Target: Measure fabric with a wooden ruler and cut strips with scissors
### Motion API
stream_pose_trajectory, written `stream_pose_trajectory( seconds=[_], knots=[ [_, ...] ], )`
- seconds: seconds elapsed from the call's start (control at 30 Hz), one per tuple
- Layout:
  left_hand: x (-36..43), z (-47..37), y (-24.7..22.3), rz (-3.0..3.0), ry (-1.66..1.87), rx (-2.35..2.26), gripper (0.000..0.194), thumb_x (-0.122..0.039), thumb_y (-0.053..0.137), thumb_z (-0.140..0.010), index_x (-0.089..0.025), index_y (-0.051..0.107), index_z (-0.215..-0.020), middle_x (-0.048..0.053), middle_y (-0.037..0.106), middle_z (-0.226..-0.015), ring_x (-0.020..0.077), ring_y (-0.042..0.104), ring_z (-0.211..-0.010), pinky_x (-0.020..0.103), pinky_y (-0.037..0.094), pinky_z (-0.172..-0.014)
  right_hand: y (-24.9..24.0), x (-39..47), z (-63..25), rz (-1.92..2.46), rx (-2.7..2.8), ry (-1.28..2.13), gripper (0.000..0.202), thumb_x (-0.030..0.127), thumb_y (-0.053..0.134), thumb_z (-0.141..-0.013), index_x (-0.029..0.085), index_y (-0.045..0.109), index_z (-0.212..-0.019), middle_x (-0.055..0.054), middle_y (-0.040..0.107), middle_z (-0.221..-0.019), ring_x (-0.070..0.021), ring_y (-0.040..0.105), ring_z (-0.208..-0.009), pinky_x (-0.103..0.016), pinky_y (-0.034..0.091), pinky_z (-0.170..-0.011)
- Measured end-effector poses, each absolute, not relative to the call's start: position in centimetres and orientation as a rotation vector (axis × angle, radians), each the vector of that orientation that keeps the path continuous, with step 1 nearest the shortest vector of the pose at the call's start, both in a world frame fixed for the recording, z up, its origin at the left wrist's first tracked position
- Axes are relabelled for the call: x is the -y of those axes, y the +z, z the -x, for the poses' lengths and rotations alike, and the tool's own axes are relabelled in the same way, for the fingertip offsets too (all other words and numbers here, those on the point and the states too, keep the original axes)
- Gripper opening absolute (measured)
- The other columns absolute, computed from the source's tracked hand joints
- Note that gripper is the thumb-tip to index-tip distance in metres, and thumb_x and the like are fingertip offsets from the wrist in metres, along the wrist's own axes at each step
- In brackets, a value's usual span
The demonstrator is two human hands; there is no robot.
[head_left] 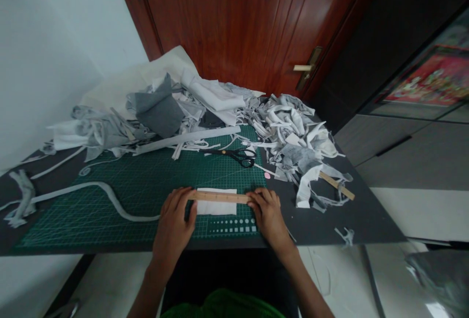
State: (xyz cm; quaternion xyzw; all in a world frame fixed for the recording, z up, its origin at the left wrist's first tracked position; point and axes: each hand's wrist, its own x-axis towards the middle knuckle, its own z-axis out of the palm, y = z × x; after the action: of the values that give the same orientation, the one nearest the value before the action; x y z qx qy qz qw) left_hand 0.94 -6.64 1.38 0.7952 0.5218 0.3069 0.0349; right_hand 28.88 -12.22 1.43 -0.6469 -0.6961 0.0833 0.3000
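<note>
A wooden ruler (216, 197) lies lengthwise across a small white piece of fabric (216, 208) near the front of the green cutting mat (139, 171). My left hand (178, 215) grips the ruler's left end, with the thumb along the fabric's left edge. At the other end, my right hand (266, 210) has its fingers closed on the ruler, just beyond the fabric's right edge. Black-handled scissors (238, 156) rest on the mat behind the fabric. A long pale fabric strip (110, 193) curves over the mat and reaches my left hand.
Heaped grey and white fabric scraps (289, 122) cover the table's back and right side. Another wooden stick (337, 186) pokes out of the scraps. A small scrap (345, 235) sits near the front right edge. Behind the table stands a brown door (227, 20).
</note>
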Motion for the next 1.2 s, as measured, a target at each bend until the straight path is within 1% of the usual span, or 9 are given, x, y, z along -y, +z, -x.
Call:
stream_pose_trajectory(
  seconds=[0.2,0.33,0.43,0.57,0.7,0.8,0.9,1.07,1.2],
  knots=[
    [6.1,-0.6,1.0,-2.498,0.908,-1.525,0.032,-0.033,0.042,-0.106,-0.019,0.062,-0.128,0.011,0.065,-0.132,0.0312,0.054,-0.131,0.053,0.040,-0.119,1.1,12.1,-29.4,1.612,1.827,0.276,0.025,0.023,0.054,-0.105,0.025,0.069,-0.126,-0.009,0.065,-0.117,-0.0280,0.055,-0.108,-0.045,0.045,-0.093],
    [5.8,-0.5,1.0,-2.516,0.914,-1.509,0.032,-0.034,0.042,-0.106,-0.019,0.062,-0.127,0.011,0.065,-0.129,0.0323,0.055,-0.127,0.054,0.042,-0.115,1.6,12.0,-29.5,1.615,1.852,0.282,0.023,0.023,0.055,-0.104,0.025,0.068,-0.123,-0.009,0.063,-0.117,-0.0283,0.054,-0.108,-0.045,0.044,-0.092],
    [5.7,-0.5,1.1,-2.525,0.915,-1.503,0.031,-0.034,0.042,-0.106,-0.019,0.061,-0.125,0.012,0.065,-0.128,0.0327,0.056,-0.125,0.054,0.043,-0.113,2.4,11.6,-29.4,1.634,1.902,0.271,0.021,0.023,0.057,-0.102,0.024,0.068,-0.120,-0.009,0.063,-0.116,-0.0287,0.054,-0.106,-0.044,0.043,-0.089],
    [5.6,-0.5,1.1,-2.536,0.930,-1.479,0.030,-0.034,0.042,-0.106,-0.020,0.061,-0.125,0.011,0.064,-0.126,0.0318,0.057,-0.122,0.052,0.045,-0.110,3.1,11.2,-28.9,1.646,1.921,0.223,0.020,0.018,0.058,-0.097,0.021,0.067,-0.116,-0.008,0.063,-0.113,-0.0283,0.053,-0.106,-0.043,0.043,-0.092],
    [5.2,-0.3,1.1,-2.587,0.948,-1.425,0.025,-0.032,0.043,-0.105,-0.021,0.063,-0.114,0.011,0.066,-0.119,0.0313,0.058,-0.117,0.049,0.046,-0.106,3.3,11.5,-28.6,1.670,1.920,0.204,0.022,0.016,0.059,-0.095,0.019,0.066,-0.115,-0.008,0.063,-0.114,-0.0283,0.052,-0.107,-0.043,0.043,-0.093],
    [4.8,-0.3,1.4,-2.619,0.879,-1.397,0.022,-0.030,0.045,-0.102,-0.022,0.065,-0.105,0.009,0.068,-0.109,0.0300,0.059,-0.103,0.047,0.048,-0.095,3.3,11.8,-28.5,1.679,1.907,0.199,0.023,0.015,0.061,-0.093,0.020,0.066,-0.115,-0.008,0.062,-0.115,-0.0280,0.052,-0.107,-0.043,0.043,-0.094],
    [4.6,-0.4,1.7,-2.612,0.816,-1.396,0.019,-0.028,0.047,-0.100,-0.023,0.066,-0.101,0.006,0.068,-0.103,0.0283,0.059,-0.095,0.044,0.047,-0.088,3.0,11.9,-28.5,1.695,1.872,0.175,0.024,0.014,0.061,-0.092,0.020,0.067,-0.114,-0.008,0.063,-0.115,-0.0286,0.052,-0.108,-0.044,0.042,-0.095],
    [4.9,-0.8,1.9,-2.595,0.834,-1.368,0.020,-0.027,0.047,-0.100,-0.024,0.067,-0.101,0.005,0.070,-0.106,0.0275,0.060,-0.099,0.044,0.044,-0.089,2.2,11.7,-28.6,1.695,1.833,0.090,0.023,0.014,0.061,-0.089,0.019,0.067,-0.111,-0.008,0.063,-0.110,-0.0278,0.053,-0.104,-0.043,0.043,-0.093],
    [5.6,-2.2,2.1,-2.621,0.794,-1.345,0.019,-0.025,0.047,-0.101,-0.023,0.065,-0.100,0.006,0.068,-0.103,0.0283,0.058,-0.098,0.044,0.042,-0.088,1.7,11.6,-28.8,1.779,1.758,-0.029,0.022,0.015,0.061,-0.087,0.019,0.068,-0.108,-0.009,0.063,-0.107,-0.0289,0.053,-0.104,-0.045,0.041,-0.097]
  ],
)
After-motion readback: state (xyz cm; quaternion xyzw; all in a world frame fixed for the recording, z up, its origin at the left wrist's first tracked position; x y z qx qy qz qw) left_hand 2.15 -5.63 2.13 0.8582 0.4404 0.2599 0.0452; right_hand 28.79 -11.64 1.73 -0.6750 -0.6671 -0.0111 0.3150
